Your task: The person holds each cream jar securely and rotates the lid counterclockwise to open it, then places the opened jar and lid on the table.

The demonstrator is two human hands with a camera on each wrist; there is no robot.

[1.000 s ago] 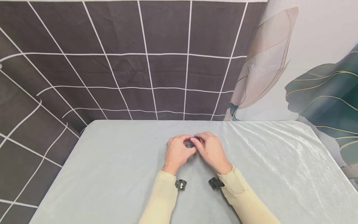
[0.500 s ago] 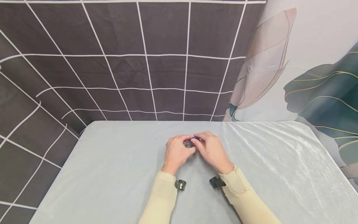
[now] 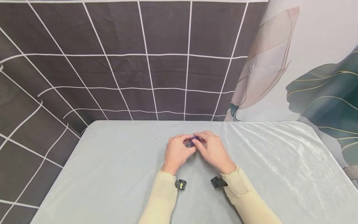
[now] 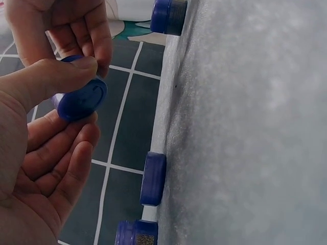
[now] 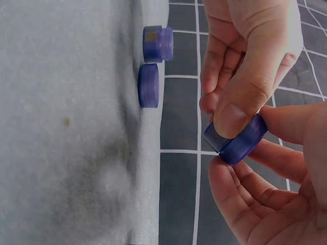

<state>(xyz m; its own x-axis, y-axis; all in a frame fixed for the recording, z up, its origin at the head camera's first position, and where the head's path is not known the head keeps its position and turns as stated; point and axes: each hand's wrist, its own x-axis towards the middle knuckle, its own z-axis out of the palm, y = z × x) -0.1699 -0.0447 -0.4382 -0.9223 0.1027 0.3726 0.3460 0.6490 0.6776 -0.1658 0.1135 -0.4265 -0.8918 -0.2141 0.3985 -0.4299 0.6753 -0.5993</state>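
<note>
Both hands meet above the middle of the grey table (image 3: 117,174). Between them is a small blue round piece (image 3: 195,139), flat like a cap. In the left wrist view my left hand (image 4: 48,153) pinches the blue piece (image 4: 82,99) between thumb and fingers, and the right hand's fingers (image 4: 76,28) curl at its upper edge. In the right wrist view the blue piece (image 5: 240,137) sits between the fingertips of my right hand (image 5: 265,204) and the left hand's thumb (image 5: 237,109). My left hand (image 3: 179,150) and right hand (image 3: 213,151) hide most of it from the head camera.
On the table beyond the hands lie a loose blue cap (image 4: 153,178) and a small blue jar (image 4: 135,234); another blue jar (image 4: 168,15) stands farther along. A dark checked cloth (image 3: 139,62) hangs behind the table. Small black clips (image 3: 180,184) sit at both wrists.
Both hands stay together on the blue piece at the same spot. The right forearm has drifted slightly to the right.
</note>
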